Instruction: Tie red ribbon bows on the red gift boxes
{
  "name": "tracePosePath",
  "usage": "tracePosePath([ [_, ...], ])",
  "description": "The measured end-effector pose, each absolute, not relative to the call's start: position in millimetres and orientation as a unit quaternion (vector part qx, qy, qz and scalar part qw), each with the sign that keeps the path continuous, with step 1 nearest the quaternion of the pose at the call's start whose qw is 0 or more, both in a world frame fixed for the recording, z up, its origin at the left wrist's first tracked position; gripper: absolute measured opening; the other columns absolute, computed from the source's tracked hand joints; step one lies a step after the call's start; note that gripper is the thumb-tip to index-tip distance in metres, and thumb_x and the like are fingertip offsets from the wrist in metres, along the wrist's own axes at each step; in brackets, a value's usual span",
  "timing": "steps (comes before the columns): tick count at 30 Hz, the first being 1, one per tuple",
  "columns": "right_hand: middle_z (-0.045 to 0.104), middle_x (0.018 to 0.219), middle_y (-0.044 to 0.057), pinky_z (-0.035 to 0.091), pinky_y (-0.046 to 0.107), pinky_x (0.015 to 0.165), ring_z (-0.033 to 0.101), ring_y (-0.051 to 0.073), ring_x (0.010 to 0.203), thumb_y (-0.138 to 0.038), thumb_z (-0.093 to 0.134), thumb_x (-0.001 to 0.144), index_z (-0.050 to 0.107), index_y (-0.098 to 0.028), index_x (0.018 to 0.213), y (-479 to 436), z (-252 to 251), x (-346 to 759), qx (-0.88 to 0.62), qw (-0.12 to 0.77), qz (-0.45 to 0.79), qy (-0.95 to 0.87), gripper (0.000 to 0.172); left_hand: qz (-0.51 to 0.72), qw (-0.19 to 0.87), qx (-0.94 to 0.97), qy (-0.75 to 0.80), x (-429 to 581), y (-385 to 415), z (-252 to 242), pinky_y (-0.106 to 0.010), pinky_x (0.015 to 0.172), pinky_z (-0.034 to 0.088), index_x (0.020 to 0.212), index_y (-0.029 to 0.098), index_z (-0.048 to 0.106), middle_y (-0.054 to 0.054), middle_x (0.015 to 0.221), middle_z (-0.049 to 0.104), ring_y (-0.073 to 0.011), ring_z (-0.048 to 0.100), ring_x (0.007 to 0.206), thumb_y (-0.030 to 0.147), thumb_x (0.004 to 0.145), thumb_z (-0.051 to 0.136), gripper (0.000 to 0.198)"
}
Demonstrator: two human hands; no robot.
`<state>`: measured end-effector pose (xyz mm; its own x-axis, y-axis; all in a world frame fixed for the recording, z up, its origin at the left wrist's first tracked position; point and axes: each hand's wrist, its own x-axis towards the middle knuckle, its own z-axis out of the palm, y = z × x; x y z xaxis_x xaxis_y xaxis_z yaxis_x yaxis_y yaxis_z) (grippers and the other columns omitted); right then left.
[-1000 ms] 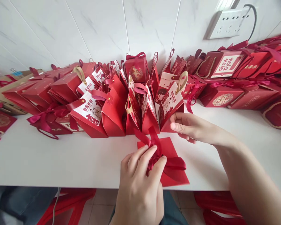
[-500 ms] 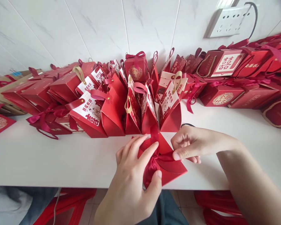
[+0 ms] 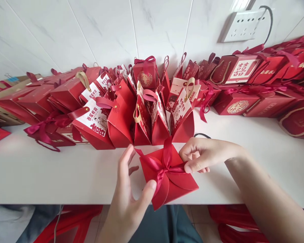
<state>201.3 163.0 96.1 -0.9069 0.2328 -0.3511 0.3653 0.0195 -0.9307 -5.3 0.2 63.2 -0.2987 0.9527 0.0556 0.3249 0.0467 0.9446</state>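
A flat-topped red gift box point(image 3: 183, 184) with overlapping curved flaps sits at the table's front edge. Its dark pink satin ribbon point(image 3: 166, 153) crosses the top with a knot at the middle, one strand pointing away from me. My right hand point(image 3: 199, 156) pinches the strand on the right between thumb and bent fingers. At the box's left side is my left hand point(image 3: 131, 195), open, its fingers raised and spread. Its thumb tip lies by the lower left strand; whether it presses on it I cannot tell.
Several red gift boxes with handles point(image 3: 121, 114) stand in rows behind. More boxes with bows point(image 3: 239, 103) fill the right, and others point(image 3: 38, 101) the left. A power strip point(image 3: 244, 25) is on the tiled wall. Red stools point(image 3: 71, 219) are below the white table point(image 3: 223, 187).
My left hand has moved left off the box top and its fingers have spread, uncovering the knot and left strands. My right hand keeps its pinch on the ribbon.
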Motion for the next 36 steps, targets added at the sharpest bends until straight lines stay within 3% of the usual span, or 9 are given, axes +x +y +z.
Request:
tracePosePath([
  [2, 0.049, 0.048, -0.006, 0.038, 0.015, 0.04, 0.048, 0.006, 0.044, -0.042, 0.07, 0.079, 0.047, -0.017, 0.058, 162.3, 96.9, 201.0, 0.209, 0.049, -0.669, 0.711, 0.041, 0.504, 0.296, 0.427, 0.69, -4.9, -7.0, 61.7, -0.036, 0.088, 0.049, 0.128, 0.028, 0.044, -0.008, 0.134, 0.049, -0.0237, 0.055, 0.11, 0.053, 0.083, 0.06, 0.054],
  [4, 0.049, 0.048, -0.006, 0.038, 0.015, 0.04, 0.047, 0.006, 0.044, -0.042, 0.07, 0.08, 0.047, -0.017, 0.057, 161.7, 97.2, 200.8, 0.21, 0.049, -0.671, 0.71, 0.041, 0.472, 0.318, 0.411, 0.712, -8.8, -12.5, 62.5, -0.028, 0.067, 0.045, 0.094, 0.023, 0.052, -0.003, 0.096, 0.057, -0.0173, 0.053, 0.079, 0.062, 0.08, 0.057, 0.041],
  [6, 0.049, 0.047, -0.006, 0.037, 0.015, 0.04, 0.048, 0.006, 0.044, -0.042, 0.07, 0.08, 0.047, -0.017, 0.057, 161.4, 97.3, 201.2, 0.211, 0.051, -0.671, 0.709, 0.041, 0.4, 0.406, 0.438, 0.695, -13.8, -15.0, 65.5, -0.026, 0.055, 0.036, 0.069, 0.02, 0.046, 0.0, 0.067, 0.046, -0.0143, 0.043, 0.063, 0.07, 0.079, 0.049, 0.05],
  [8, 0.05, 0.048, -0.006, 0.036, 0.015, 0.041, 0.048, 0.006, 0.044, -0.043, 0.07, 0.08, 0.046, -0.017, 0.057, 161.4, 97.2, 201.9, 0.212, 0.055, -0.669, 0.711, 0.041, 0.344, 0.479, 0.456, 0.666, -15.5, -14.5, 70.8, -0.025, 0.053, 0.031, 0.059, 0.02, 0.041, 0.001, 0.058, 0.039, -0.0133, 0.038, 0.058, 0.071, 0.079, 0.047, 0.055],
  [14, 0.051, 0.049, -0.005, 0.038, 0.015, 0.041, 0.048, 0.006, 0.045, -0.045, 0.07, 0.081, 0.048, -0.017, 0.059, 162.9, 96.6, 202.2, 0.21, 0.054, -0.669, 0.711, 0.042, 0.425, 0.508, 0.379, 0.646, -5.5, -5.2, 84.5, -0.023, 0.057, 0.034, 0.058, 0.019, 0.048, 0.003, 0.052, 0.046, -0.0107, 0.041, 0.054, 0.05, 0.078, 0.064, 0.04],
  [21, 0.05, 0.048, -0.005, 0.036, 0.015, 0.04, 0.049, 0.006, 0.045, -0.044, 0.072, 0.08, 0.05, -0.016, 0.058, 166.8, 90.7, 201.9, 0.182, 0.051, -0.693, 0.695, 0.041, 0.493, 0.624, 0.327, 0.51, -15.3, 3.9, 65.0, -0.022, 0.054, 0.031, 0.058, 0.018, 0.047, 0.005, 0.046, 0.043, -0.0078, 0.037, 0.049, 0.058, 0.069, 0.075, 0.05],
  [28, 0.051, 0.046, -0.005, 0.037, 0.016, 0.044, 0.05, 0.007, 0.046, -0.042, 0.074, 0.079, 0.049, -0.016, 0.055, 171.4, 83.0, 201.5, 0.146, 0.025, -0.7, 0.698, 0.043, 0.478, 0.639, 0.348, 0.492, -22.6, 7.6, 55.1, -0.02, 0.053, 0.031, 0.059, 0.017, 0.048, 0.005, 0.046, 0.043, -0.0067, 0.037, 0.048, 0.058, 0.068, 0.077, 0.052],
  [36, 0.045, 0.046, -0.007, 0.029, 0.018, 0.042, 0.038, 0.004, 0.041, -0.04, 0.073, 0.079, 0.049, -0.016, 0.053, 174.0, 79.2, 198.4, 0.111, 0.02, -0.713, 0.692, 0.043, 0.471, 0.66, 0.36, 0.461, -24.7, 11.8, 54.7, -0.02, 0.051, 0.031, 0.058, 0.017, 0.043, 0.007, 0.046, 0.036, -0.0065, 0.036, 0.048, 0.057, 0.07, 0.076, 0.053],
])
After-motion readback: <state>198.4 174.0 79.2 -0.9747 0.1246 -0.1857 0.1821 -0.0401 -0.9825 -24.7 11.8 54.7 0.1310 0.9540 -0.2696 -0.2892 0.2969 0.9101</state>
